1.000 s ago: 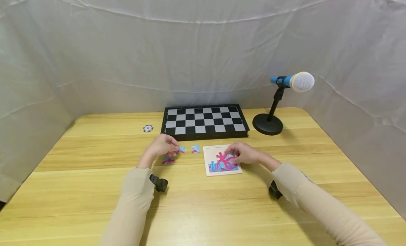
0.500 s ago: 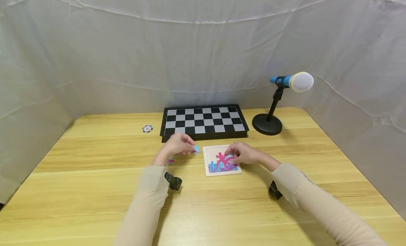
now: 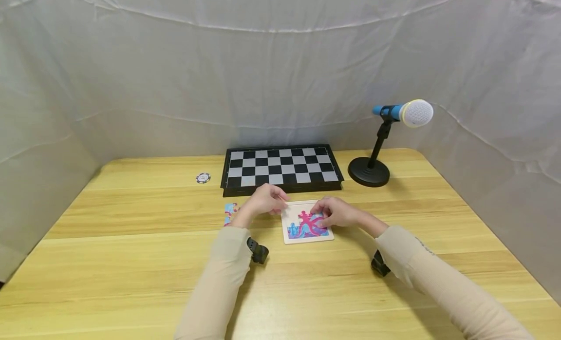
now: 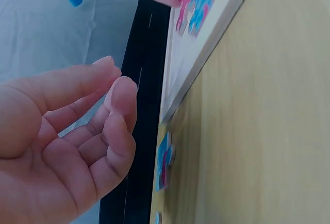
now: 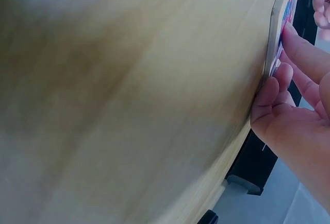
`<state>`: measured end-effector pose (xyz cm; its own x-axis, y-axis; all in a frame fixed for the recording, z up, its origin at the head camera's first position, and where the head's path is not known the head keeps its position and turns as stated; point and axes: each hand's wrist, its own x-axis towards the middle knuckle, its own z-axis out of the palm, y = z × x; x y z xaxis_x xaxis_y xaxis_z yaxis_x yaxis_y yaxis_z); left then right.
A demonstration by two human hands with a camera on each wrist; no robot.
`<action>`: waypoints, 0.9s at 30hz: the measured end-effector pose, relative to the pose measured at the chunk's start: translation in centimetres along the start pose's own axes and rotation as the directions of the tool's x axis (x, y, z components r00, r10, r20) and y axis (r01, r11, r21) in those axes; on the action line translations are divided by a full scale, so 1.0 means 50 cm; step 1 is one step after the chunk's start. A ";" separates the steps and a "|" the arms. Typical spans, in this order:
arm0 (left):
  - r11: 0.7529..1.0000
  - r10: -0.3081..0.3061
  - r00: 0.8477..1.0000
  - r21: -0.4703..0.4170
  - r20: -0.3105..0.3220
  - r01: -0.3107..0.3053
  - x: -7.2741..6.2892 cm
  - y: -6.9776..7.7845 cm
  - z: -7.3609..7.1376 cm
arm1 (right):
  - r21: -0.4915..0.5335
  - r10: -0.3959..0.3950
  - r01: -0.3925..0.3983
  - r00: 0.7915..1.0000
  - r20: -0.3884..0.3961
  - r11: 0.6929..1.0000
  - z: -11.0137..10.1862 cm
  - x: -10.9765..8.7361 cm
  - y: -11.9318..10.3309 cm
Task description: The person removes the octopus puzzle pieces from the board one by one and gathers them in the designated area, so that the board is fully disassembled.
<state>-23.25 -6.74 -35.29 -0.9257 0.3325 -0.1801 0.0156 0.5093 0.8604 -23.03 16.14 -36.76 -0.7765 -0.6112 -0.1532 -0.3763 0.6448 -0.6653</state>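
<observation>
One thing is new: the left hand (image 3: 265, 199) has moved right over the worktop (image 3: 131, 262), up near the puzzle board (image 3: 290, 215). Its fingers bend loosely, with nothing seen in them. Loose pieces (image 3: 230, 208) lie left of the board. The right hand (image 3: 337, 213) still grips the board's right side. Both hands now seem close to its bare part.
</observation>
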 end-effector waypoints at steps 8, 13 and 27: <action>0.998 0.011 0.998 0.067 0.056 -0.015 0.011 0.008 0.020 | 0.006 -0.008 0.008 1.000 0.000 1.000 0.000 0.001 0.002; 0.995 0.012 0.993 0.093 0.113 -0.022 0.017 0.010 0.029 | 0.009 -0.009 0.009 1.000 0.000 1.000 -0.001 0.002 0.003; 0.986 -0.014 0.980 0.164 0.198 -0.019 0.025 0.017 0.045 | 0.014 -0.007 0.007 1.000 0.003 1.000 0.000 0.000 0.005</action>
<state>-23.52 -4.11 -35.88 -0.8329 0.4757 -0.2828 0.0950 0.6263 0.7737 -23.15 16.30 -36.91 -0.7722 -0.6172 -0.1507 -0.3747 0.6340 -0.6765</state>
